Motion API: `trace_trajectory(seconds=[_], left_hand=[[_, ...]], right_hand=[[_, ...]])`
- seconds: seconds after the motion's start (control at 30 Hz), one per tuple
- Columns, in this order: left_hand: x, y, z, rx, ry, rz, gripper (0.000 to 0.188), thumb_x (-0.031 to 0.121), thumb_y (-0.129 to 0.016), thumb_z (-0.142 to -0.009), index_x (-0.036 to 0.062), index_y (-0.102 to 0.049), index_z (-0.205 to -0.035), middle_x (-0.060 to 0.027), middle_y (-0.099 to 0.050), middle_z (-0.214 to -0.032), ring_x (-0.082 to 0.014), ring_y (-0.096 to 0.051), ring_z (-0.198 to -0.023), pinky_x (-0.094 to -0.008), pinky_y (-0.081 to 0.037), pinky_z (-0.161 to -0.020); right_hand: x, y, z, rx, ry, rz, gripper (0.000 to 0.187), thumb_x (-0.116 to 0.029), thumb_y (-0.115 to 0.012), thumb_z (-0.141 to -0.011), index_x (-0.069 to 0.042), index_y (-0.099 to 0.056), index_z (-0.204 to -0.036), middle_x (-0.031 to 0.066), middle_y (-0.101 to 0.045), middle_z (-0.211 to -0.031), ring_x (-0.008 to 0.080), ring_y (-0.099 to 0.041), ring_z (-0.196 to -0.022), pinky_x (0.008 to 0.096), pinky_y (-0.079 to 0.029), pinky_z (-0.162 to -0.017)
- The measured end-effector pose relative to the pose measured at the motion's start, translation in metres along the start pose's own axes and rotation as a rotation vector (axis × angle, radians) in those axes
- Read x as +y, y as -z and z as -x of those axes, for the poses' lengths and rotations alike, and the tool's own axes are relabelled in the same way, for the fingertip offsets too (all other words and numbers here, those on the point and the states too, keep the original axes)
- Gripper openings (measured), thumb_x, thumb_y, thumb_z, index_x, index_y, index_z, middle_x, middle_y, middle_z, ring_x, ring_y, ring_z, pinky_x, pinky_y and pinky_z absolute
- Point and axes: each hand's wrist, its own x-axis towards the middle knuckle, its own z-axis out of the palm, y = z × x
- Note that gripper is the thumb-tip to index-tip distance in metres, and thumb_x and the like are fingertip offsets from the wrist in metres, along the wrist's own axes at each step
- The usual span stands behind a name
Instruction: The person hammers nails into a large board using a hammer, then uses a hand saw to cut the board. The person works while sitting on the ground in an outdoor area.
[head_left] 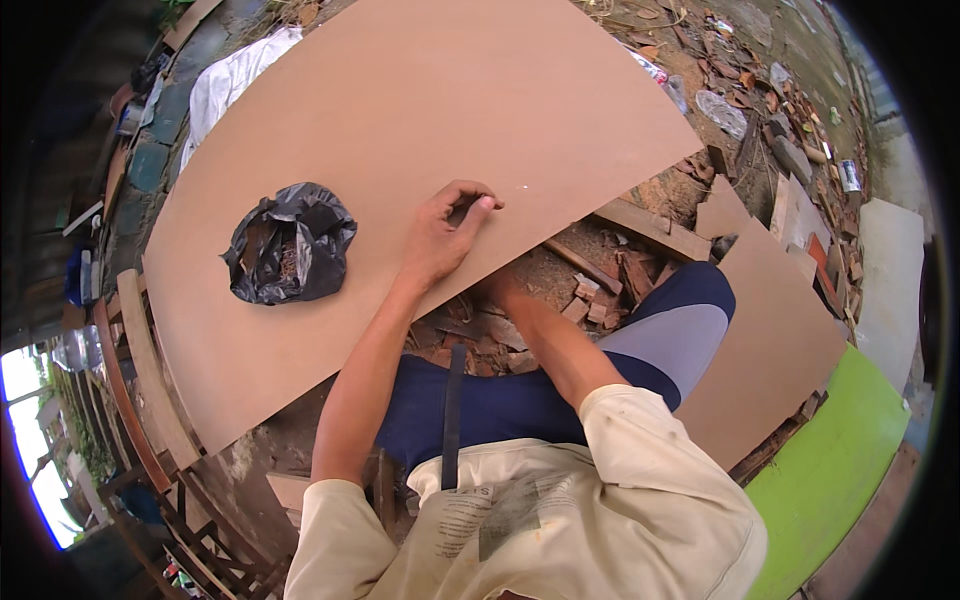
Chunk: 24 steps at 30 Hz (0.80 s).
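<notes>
My left hand (449, 228) rests on a large brown board (400, 110) close to its near edge. Its fingers are curled and the thumb and forefinger come together; anything pinched there is too small to make out. Left of this hand, a crumpled black plastic bag (325, 232) lies open on the board, with small brownish thin pieces, probably nails, inside. My right hand (498, 286) reaches beneath the board's near edge. Its fingers are hidden there, so what it holds or touches cannot be seen. A tiny pale mark shows on the board to the right of my left hand.
Wood offcuts (590, 300) and brick-like scraps lie below the board, by my legs. A second brown board (765, 330) and a bright green panel (835, 470) lie at the right. Wooden strips (150, 360) stand at the left; a white sack (232, 80) is behind. Litter covers the far-right ground.
</notes>
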Motion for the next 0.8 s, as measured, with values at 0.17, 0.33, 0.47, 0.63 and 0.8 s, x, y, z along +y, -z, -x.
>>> trace_trajectory(seconds=[0.17, 0.33, 0.47, 0.63, 0.8], left_hand=[[0.001, -0.001, -0.007, 0.020, -0.058, -0.009, 0.013, 0.015, -0.062, -0.101, 0.0035, -0.066, -0.105, -0.0036, -0.073, -0.097, -0.0095, -0.064, -0.090, -0.0249, -0.049, -0.082], [-0.010, 0.000, -0.012, 0.064, -0.057, 0.090, 0.013, 0.016, -0.063, -0.101, 0.0037, -0.065, -0.106, -0.0031, -0.073, -0.099, -0.0090, -0.064, -0.092, -0.0251, -0.049, -0.084], [-0.007, -0.011, -0.018, 0.036, -0.071, 0.128, 0.013, 0.015, -0.062, -0.102, 0.0037, -0.065, -0.107, -0.0030, -0.073, -0.099, -0.0093, -0.065, -0.093, -0.0261, -0.050, -0.086], [-0.016, -0.001, -0.009, 0.106, -0.055, 0.059, 0.013, 0.014, -0.062, -0.102, 0.0027, -0.064, -0.106, -0.0035, -0.073, -0.099, -0.0095, -0.065, -0.093, -0.0258, -0.050, -0.086], [-0.005, -0.012, -0.012, 0.106, -0.085, 0.033, 0.012, 0.014, -0.062, -0.102, 0.0020, -0.065, -0.105, -0.0042, -0.073, -0.098, -0.0099, -0.065, -0.092, -0.0258, -0.050, -0.085]], right_hand=[[-0.035, -0.056, -0.004, 0.006, 0.079, 0.053, 0.056, -0.026, -0.060, -0.093, -0.010, -0.051, -0.146, 0.0175, -0.050, -0.151, 0.0308, -0.055, -0.133, 0.0463, -0.048, -0.106], [-0.014, -0.051, -0.002, 0.056, 0.123, 0.000, 0.061, -0.026, -0.065, -0.089, -0.009, -0.052, -0.146, 0.0181, -0.051, -0.150, 0.0314, -0.057, -0.131, 0.0451, -0.049, -0.105], [0.080, 0.020, 0.010, 0.072, -0.058, -0.144, 0.065, -0.026, -0.070, -0.086, -0.009, -0.052, -0.146, 0.0185, -0.052, -0.150, 0.0320, -0.058, -0.130, 0.0441, -0.050, -0.104], [0.117, 0.260, 0.069, 0.149, -0.808, -0.395, 0.039, -0.013, -0.070, -0.081, 0.007, -0.068, -0.115, 0.0239, -0.073, -0.090, 0.0294, -0.075, -0.077, 0.0429, -0.059, -0.065], [0.139, 0.344, 0.108, 0.564, -0.929, -1.116, 0.023, -0.011, -0.067, -0.090, 0.002, -0.069, -0.110, 0.0056, -0.067, -0.081, 0.0141, -0.058, -0.055, 0.0303, -0.046, -0.045]])
